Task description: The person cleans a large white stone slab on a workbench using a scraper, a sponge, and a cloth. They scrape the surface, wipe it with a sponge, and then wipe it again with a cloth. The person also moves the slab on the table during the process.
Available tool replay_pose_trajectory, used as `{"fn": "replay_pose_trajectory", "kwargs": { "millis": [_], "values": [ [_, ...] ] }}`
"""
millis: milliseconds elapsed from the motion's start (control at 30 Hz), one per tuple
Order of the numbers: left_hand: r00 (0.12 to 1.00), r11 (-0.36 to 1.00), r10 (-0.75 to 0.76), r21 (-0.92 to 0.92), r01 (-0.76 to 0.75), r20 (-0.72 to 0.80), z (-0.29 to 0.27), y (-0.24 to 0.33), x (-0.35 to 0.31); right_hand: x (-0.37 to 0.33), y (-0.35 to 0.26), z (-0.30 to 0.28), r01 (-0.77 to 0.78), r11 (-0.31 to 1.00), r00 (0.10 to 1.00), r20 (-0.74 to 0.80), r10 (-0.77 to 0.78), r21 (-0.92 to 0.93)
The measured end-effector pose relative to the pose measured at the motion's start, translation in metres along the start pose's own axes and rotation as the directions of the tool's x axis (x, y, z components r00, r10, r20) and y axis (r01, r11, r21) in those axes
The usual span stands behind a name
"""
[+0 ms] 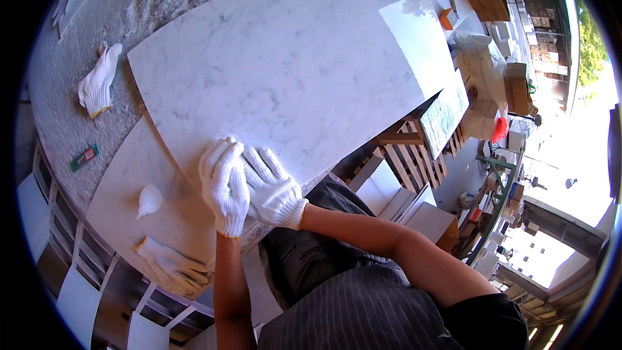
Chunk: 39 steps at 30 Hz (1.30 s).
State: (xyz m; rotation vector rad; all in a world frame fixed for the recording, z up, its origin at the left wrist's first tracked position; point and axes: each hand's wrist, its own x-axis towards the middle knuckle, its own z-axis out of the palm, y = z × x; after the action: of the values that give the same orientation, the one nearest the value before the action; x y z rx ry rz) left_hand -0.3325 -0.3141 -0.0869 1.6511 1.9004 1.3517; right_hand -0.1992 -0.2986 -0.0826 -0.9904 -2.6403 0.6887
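Observation:
Both my hands wear white knit gloves and meet over the near edge of a large white marble-patterned slab (278, 58). My left hand (224, 185) presses against the fingers of my right; its own fingers look bent and close together, and whatever they grip is hidden. My right hand (275, 188) has its fingers apart, with some of them partly covered by the left. To the left, a second pale panel (129, 175) lies partly under the slab's edge. On it are a small white bulb-shaped piece (149, 200) and more knit gloves (173, 266).
Another white glove (100, 83) and a small green-and-red item (85, 157) rest on the rough grey surface at left. A glossy patch (421, 39) shows at the slab's far right. Wooden pallets (414, 165) and a cardboard box (447, 227) stand at right.

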Motion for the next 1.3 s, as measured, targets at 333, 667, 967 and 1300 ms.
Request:
{"fn": "replay_pose_trajectory", "kwargs": {
  "millis": [333, 667, 967, 1300],
  "values": [
    [0.999, 0.986, 0.032, 0.163, -0.034, 0.018, 0.008, 0.006, 0.002, -0.005, 0.010, -0.004, 0.040, 0.997, 0.999, 0.000, -0.040, 0.070],
    [0.999, 0.914, 0.041, 0.404, -0.024, -0.032, 0.012, 0.025, 0.005, -0.043, 0.148, -0.133, -0.033, 0.996, 0.980, 0.194, 0.049, -0.085],
    [0.999, 0.796, 0.040, 0.605, -0.037, 0.009, 0.030, 0.020, 0.003, -0.081, 0.369, -0.203, -0.553, 0.743, 0.833, -0.246, 0.495, -0.377],
    [0.998, 0.688, 0.054, 0.723, -0.063, 0.036, 0.046, 0.018, 0.024, -0.015, 0.335, -0.179, -0.647, 0.668, 0.762, -0.278, 0.585, -0.366]
  ]
}}
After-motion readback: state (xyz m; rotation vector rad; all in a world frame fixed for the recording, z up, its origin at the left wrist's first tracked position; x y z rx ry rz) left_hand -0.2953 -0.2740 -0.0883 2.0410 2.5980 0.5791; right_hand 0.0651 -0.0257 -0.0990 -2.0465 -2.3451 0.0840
